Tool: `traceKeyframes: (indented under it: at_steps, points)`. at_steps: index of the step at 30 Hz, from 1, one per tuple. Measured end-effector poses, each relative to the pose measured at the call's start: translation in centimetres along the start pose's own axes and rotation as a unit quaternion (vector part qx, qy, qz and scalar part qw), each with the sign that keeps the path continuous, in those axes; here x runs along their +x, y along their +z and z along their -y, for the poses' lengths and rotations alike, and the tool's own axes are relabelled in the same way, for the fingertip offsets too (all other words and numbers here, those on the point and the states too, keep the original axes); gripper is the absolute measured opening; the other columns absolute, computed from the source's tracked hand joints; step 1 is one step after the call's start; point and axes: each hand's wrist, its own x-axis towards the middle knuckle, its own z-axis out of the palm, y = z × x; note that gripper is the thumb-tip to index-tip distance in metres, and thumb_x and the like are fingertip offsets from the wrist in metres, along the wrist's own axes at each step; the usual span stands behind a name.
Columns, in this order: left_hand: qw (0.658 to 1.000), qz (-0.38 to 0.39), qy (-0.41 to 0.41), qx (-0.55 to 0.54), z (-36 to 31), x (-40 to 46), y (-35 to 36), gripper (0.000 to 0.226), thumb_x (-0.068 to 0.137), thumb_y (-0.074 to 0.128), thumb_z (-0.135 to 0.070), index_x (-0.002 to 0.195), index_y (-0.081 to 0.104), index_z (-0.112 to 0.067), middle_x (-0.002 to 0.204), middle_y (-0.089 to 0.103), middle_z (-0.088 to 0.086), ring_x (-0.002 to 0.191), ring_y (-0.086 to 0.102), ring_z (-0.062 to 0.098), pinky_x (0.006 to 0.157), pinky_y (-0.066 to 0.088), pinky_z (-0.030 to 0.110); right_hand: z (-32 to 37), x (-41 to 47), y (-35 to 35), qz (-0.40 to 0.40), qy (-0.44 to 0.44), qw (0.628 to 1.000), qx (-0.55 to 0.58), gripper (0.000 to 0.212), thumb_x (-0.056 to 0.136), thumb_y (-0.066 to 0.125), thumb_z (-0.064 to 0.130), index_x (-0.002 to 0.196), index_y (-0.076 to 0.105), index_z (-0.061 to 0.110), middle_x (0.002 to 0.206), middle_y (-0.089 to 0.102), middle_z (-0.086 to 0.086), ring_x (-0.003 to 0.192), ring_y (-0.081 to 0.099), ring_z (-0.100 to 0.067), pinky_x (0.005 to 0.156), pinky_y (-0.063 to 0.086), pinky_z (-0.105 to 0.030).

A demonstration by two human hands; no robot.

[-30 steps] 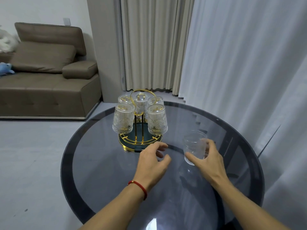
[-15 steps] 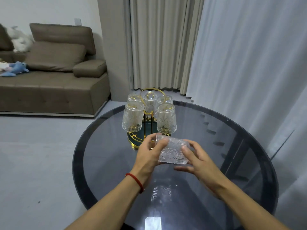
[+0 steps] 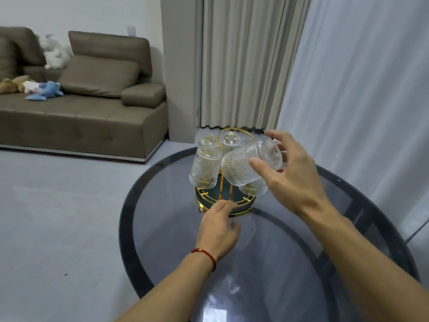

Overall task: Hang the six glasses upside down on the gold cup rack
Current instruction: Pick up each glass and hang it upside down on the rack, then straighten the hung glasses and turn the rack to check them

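The gold cup rack (image 3: 224, 205) stands at the far side of the round glass table (image 3: 162, 228), with several ribbed glasses hung upside down on it, one at the front left (image 3: 204, 168). My right hand (image 3: 290, 177) grips another ribbed glass (image 3: 246, 163) by its base, tilted with the mouth down and to the left, right in front of the rack's near right side. My left hand (image 3: 219, 231) rests at the rack's front rim, fingers on the gold edge of the base, holding no glass.
A brown sofa (image 3: 81, 108) with soft toys sits at the back left. Beige curtains (image 3: 241, 66) and white sheer curtains (image 3: 359, 101) hang behind and to the right of the table. Grey floor lies to the left.
My left hand let go of the glass and dropped to the rack's base. My right hand lifted the glass up and forward to the rack, turning its mouth downward.
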Motion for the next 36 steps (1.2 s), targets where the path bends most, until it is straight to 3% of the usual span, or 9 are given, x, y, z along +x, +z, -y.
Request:
traceKeyframes:
  at_steps: [5,11,13,18,25,29,32,36]
  points:
    - [0.995,0.059,0.025,0.080,0.9,-0.4,0.7,0.054,0.087,0.064,-0.020,0.139,0.054,-0.019,0.151,0.044,-0.002,0.146,0.028,0.019,0.117,0.029,0.043,0.9,3.6,2.1,0.044,-0.018,0.996,-0.074,0.060,0.086,0.075,0.043,0.142,0.057,0.029,0.129,0.060,-0.005,0.123,0.054,-0.018,0.104,0.038,-0.027]
    - [0.991,0.073,0.028,0.105,0.9,-0.3,0.8,0.050,0.089,0.059,-0.020,0.138,0.053,-0.017,0.156,0.037,-0.002,0.150,0.018,0.020,0.120,0.022,0.044,0.1,5.8,4.6,0.095,-0.028,0.985,-0.143,0.062,0.083,0.066,0.055,0.141,0.057,0.035,0.112,0.052,-0.001,0.105,0.054,-0.020,0.086,0.044,-0.036]
    - [0.991,0.076,0.027,0.111,1.0,-0.3,0.9,0.051,0.088,0.059,-0.019,0.138,0.052,-0.017,0.157,0.035,-0.002,0.151,0.014,0.020,0.121,0.020,0.044,-0.3,6.1,5.4,0.110,-0.030,0.981,-0.154,0.064,0.080,0.063,0.059,0.140,0.058,0.035,0.111,0.051,0.000,0.105,0.054,-0.020,0.088,0.046,-0.038]
    - [0.990,0.081,0.027,0.108,1.2,-0.3,1.0,0.049,0.086,0.059,-0.022,0.135,0.056,-0.017,0.157,0.034,-0.001,0.150,0.014,0.020,0.119,0.021,0.047,-1.9,6.3,7.0,0.140,-0.043,0.969,-0.197,0.067,0.078,0.056,0.064,0.138,0.061,0.034,0.116,0.061,-0.003,0.117,0.051,-0.026,0.101,0.042,-0.047]
    - [0.989,0.082,0.028,0.118,1.2,-0.4,1.2,0.040,0.084,0.058,-0.025,0.123,0.065,-0.016,0.156,0.035,0.003,0.150,0.014,0.024,0.118,0.023,0.052,-4.8,5.2,8.4,0.125,-0.060,0.968,-0.211,0.065,0.082,0.048,0.070,0.137,0.059,0.037,0.114,0.064,0.005,0.110,0.034,-0.014,0.089,0.026,-0.036]
    - [0.987,0.085,0.028,0.133,1.2,-0.5,1.3,0.040,0.085,0.058,-0.025,0.123,0.064,-0.017,0.157,0.033,0.003,0.150,0.011,0.023,0.119,0.021,0.053,-5.1,4.8,8.5,0.131,-0.069,0.961,-0.233,0.063,0.091,0.048,0.069,0.142,0.056,0.034,0.128,0.062,0.004,0.128,0.037,-0.019,0.103,0.027,-0.040]
    - [0.986,0.086,0.030,0.138,1.0,-0.5,1.2,0.042,0.084,0.059,-0.025,0.125,0.063,-0.017,0.157,0.033,0.002,0.150,0.013,0.021,0.118,0.022,0.053,-5.3,4.0,7.7,0.062,-0.073,0.979,-0.179,0.055,0.095,0.051,0.057,0.139,0.061,0.026,0.136,0.060,0.002,0.134,0.042,-0.022,0.114,0.028,-0.043]
    - [0.987,0.073,0.023,0.145,0.6,-0.5,1.5,0.044,0.088,0.055,-0.028,0.131,0.057,-0.021,0.155,0.034,0.000,0.148,0.016,0.019,0.119,0.022,0.050,-7.1,1.8,6.0,-0.106,0.053,0.993,0.010,0.039,0.094,0.054,0.029,0.130,0.063,0.021,0.128,0.061,0.003,0.122,0.052,-0.017,0.108,0.045,-0.046]
